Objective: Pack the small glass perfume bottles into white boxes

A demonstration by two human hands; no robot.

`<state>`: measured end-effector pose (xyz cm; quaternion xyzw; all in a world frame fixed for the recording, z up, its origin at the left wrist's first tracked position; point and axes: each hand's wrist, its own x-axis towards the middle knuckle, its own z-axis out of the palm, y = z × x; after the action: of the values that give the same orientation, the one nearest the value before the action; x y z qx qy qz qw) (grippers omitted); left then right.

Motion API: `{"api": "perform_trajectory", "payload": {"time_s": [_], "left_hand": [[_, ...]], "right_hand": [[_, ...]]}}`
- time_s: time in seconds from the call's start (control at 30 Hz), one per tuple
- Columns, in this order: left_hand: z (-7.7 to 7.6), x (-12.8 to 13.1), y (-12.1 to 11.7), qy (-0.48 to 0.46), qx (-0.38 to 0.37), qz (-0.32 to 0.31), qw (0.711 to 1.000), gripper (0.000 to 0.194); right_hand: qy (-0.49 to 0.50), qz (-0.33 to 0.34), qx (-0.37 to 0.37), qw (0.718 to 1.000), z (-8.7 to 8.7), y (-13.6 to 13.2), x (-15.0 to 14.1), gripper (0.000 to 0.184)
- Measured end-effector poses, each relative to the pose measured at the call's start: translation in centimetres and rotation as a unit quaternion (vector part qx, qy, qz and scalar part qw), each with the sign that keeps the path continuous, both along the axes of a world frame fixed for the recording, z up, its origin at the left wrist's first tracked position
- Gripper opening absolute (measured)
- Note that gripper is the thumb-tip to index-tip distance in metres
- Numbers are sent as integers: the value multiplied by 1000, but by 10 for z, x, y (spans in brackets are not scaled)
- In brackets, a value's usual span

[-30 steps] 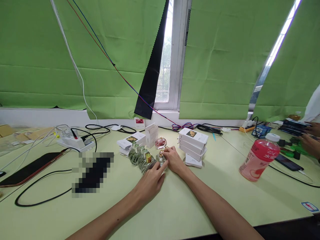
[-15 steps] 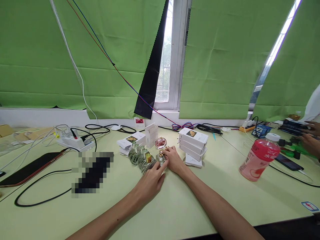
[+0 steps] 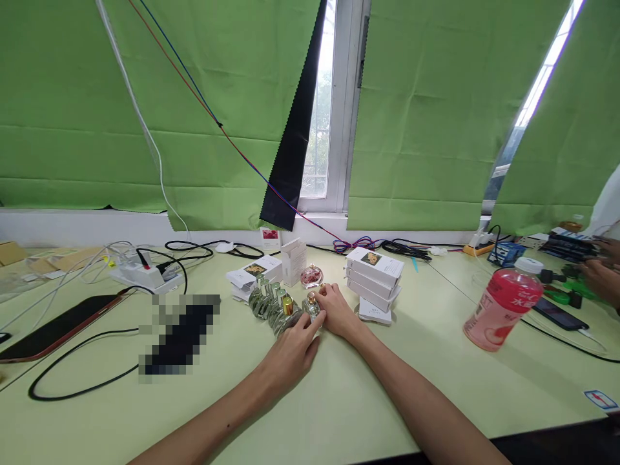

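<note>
One clear glass bottle (image 3: 311, 306), on the tabletop (image 3: 97, 420), touched by left hand (image 3: 298, 339) and right hand (image 3: 336, 311); whether either grips, cannot tell. One row of capped bottles (image 3: 274, 309), beside it, leftward. One stack of white boxes (image 3: 372, 274), rightward.

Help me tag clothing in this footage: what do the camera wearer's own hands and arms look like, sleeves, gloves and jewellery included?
Both the left hand and right hand are gloveless. The left forearm and right forearm are slender and sleeveless as far as the picture shows. No watch, bracelet or ring is visible; some fingers are partly hidden.
</note>
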<state>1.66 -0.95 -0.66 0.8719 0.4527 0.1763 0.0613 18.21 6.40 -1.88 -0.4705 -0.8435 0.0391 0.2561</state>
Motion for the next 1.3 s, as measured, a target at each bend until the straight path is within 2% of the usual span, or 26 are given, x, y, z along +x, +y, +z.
{"api": "perform_trajectory", "payload": {"time_s": [0.27,0.43,0.73,0.97,1.1,1.3], "left_hand": [[-3,-2,1,-1,12,1,1000,49],[-3,-1,2,-4,9,1,1000,49],[-2,-1,1,-1,12,-2,1000,54],[-1,0,1,8,5,2,1000,58],[-3,-1,2,7,4,-2,1000,52],[-2,-1,2,3,3,-2,1000,53]], "right_hand": [[-11,0,1,1000,-1,0,-1,27],[10,1,-4,1000,-2,1,-1,35],[72,3,-13,997,-4,5,0,49],[148,-6,-18,989,-7,9,1,51],[182,-20,-12,983,-7,10,1,43],[182,-32,19,983,-3,11,2,26]]}}
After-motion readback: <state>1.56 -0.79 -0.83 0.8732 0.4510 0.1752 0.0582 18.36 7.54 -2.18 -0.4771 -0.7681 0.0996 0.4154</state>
